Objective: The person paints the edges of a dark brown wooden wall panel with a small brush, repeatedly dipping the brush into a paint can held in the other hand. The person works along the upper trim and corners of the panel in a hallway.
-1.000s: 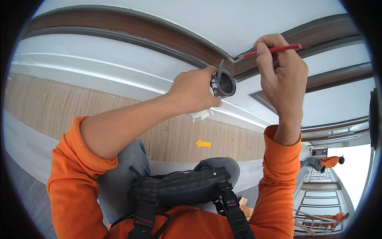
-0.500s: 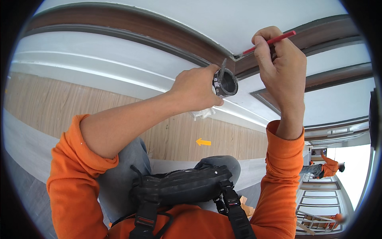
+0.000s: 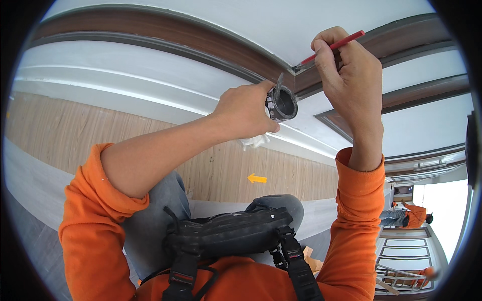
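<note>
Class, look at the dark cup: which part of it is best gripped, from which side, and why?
Probably the outer wall of the cup, from the left, as the left hand does. The wall is round, suiting a wraparound grip; the open mouth stays uncovered, and the grey blade sticks up past the rim.

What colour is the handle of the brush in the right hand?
Red: the brush handle in the right hand shows best in the head view.

The left hand [image 3: 243,111] grips a dark cup [image 3: 286,106]; the right hand [image 3: 351,78] holds a red brush [image 3: 353,38] to the corner of the brown moulding [image 3: 150,26]. A yellow arrow [image 3: 257,178] marks the nearer floor [image 3: 216,170].
</note>
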{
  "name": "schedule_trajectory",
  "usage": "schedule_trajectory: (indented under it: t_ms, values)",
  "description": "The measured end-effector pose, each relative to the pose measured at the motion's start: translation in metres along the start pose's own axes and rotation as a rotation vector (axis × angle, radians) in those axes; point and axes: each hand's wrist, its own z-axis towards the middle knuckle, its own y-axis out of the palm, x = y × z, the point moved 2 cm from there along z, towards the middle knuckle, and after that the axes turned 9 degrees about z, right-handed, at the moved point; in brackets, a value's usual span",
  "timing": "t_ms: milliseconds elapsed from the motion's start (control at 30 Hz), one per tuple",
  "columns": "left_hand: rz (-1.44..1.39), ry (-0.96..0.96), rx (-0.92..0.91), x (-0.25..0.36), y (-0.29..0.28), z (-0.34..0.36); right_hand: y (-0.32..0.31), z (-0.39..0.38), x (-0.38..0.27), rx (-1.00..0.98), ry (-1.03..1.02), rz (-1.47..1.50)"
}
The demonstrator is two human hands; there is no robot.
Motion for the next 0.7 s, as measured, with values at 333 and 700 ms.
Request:
schedule_trajectory:
  t_ms: [333,700]
  values:
    - [0.014,0.011,0.005,-0.002,0.001,0.001,-0.002,-0.002,0.005,-0.008,0.056,0.023]
    - [0.018,0.001,0.009,-0.003,0.002,0.002,-0.009,-0.017,0.009,0.039,0.059,0.059]
